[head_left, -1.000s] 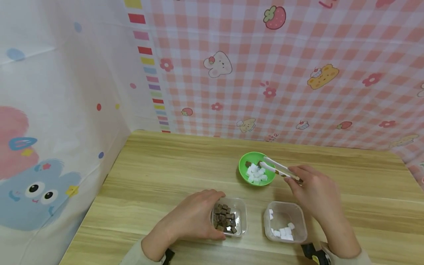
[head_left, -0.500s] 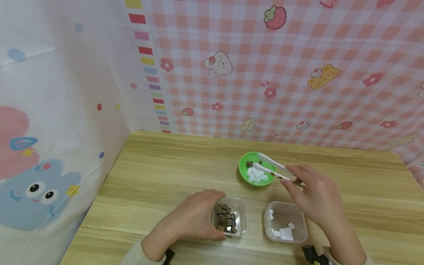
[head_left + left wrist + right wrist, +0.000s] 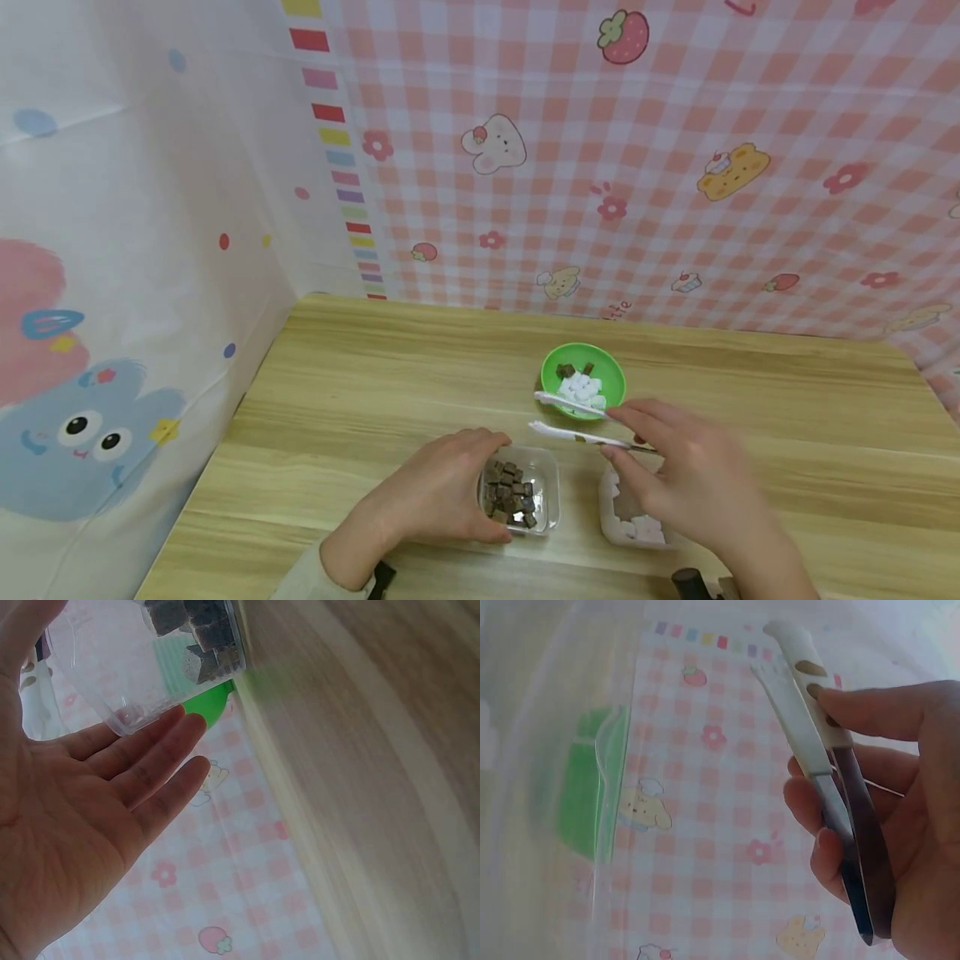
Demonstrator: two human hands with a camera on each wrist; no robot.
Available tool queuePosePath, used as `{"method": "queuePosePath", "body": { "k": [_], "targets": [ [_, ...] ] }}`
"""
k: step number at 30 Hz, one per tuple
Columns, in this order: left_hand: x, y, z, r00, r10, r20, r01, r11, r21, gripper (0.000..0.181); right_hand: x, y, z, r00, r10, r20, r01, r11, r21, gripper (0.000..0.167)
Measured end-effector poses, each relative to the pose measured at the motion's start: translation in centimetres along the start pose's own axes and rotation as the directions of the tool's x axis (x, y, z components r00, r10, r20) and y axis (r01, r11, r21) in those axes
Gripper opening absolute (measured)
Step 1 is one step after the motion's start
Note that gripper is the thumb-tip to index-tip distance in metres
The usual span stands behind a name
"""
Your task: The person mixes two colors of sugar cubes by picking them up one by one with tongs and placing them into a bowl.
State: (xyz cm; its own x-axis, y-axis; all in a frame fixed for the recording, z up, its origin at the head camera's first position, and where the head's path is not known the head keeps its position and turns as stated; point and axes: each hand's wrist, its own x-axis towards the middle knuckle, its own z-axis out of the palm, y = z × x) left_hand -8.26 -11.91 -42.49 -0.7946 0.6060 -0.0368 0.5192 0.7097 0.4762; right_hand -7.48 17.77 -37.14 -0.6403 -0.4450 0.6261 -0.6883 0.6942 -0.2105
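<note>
My left hand (image 3: 438,492) holds a clear plastic container (image 3: 549,496) from its left side, thumb at the near wall and fingers at the far wall. Several brown cubes (image 3: 508,492) lie inside it. In the left wrist view the fingers are nearly straight against the container. My right hand (image 3: 693,479) grips white-tipped tongs (image 3: 573,405), thumb on one arm and fingers on the other. The tongs' arms stand apart, nothing between the tips, just in front of the green bowl (image 3: 612,372). White cubes (image 3: 579,385) and a few brown cubes (image 3: 565,370) lie in that bowl.
Below my right hand stands a second plastic container (image 3: 609,533) with white cubes (image 3: 645,527), partly hidden by the hand. A wooden table (image 3: 375,375) carries everything. A pink checked cloth (image 3: 570,167) hangs behind it, and a white printed cloth (image 3: 150,208) hangs at the left.
My right hand has drawn the tongs out of the bowl, toward me and to the left, and their tips have spread. My left hand and its container have stayed put.
</note>
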Motion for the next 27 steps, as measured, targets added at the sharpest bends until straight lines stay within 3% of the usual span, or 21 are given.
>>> {"method": "queuePosePath", "body": {
  "k": [13, 21, 27],
  "targets": [
    [0.0, -0.1, 0.0, 0.999, 0.041, -0.023, -0.041, 0.999, -0.018, 0.094, -0.1, -2.0, 2.1, 0.982, -0.075, 0.171, 0.075, 0.997, 0.006, 0.033],
    [0.0, -0.2, 0.0, 0.998, 0.051, -0.034, -0.052, 0.998, -0.019, 0.093, 0.0, -3.1, 3.2, 0.967, -0.108, 0.232, 0.126, 0.99, -0.064, 0.033],
    [0.1, -0.2, 0.0, 0.998, 0.056, -0.037, -0.057, 0.998, -0.015, 0.092, 0.1, -4.3, 3.9, 0.957, -0.085, 0.279, 0.126, 0.983, -0.133, 0.024]
  ]
}}
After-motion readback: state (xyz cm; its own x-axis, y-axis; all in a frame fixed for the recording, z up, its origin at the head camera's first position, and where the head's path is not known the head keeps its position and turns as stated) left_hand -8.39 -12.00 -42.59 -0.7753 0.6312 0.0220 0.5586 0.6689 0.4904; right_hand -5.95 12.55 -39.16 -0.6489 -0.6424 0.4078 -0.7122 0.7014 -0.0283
